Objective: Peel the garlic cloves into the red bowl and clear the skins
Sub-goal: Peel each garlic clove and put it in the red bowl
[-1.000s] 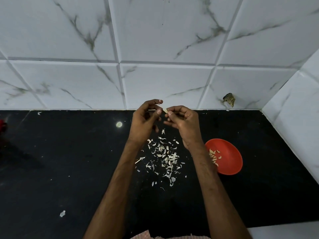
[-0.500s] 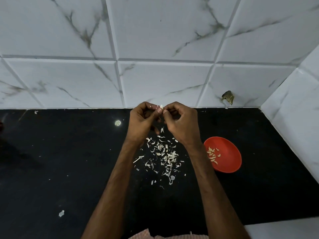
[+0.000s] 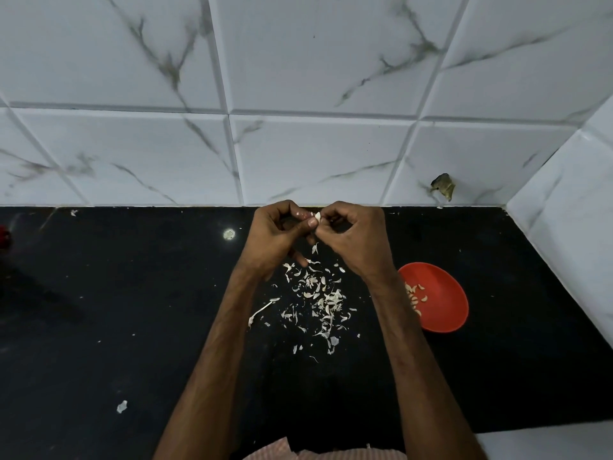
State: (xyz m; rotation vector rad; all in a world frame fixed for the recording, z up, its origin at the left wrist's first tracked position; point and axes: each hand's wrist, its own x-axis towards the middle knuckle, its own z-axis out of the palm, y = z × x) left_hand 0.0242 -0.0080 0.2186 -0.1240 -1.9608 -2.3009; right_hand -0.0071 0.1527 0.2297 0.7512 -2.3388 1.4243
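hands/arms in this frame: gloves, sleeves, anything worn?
No gloves: the left hand and right hand are bare, and both forearms are uncovered down to the bottom edge. No watch, ring or band shows on either wrist or on the fingers. The only clothing visible is a strip of pink-and-white checked fabric at the bottom edge between the arms.

Desk [image 3: 132,327]: black and glossy before you — it meets the white tiled wall.
Skins [image 3: 318,297]: your scattered heap at mid-desk.
Red bowl [image 3: 438,297]: right of the heap, peeled cloves [image 3: 416,295] inside.
Stray scrap [image 3: 122,406]: near-left — well apart.
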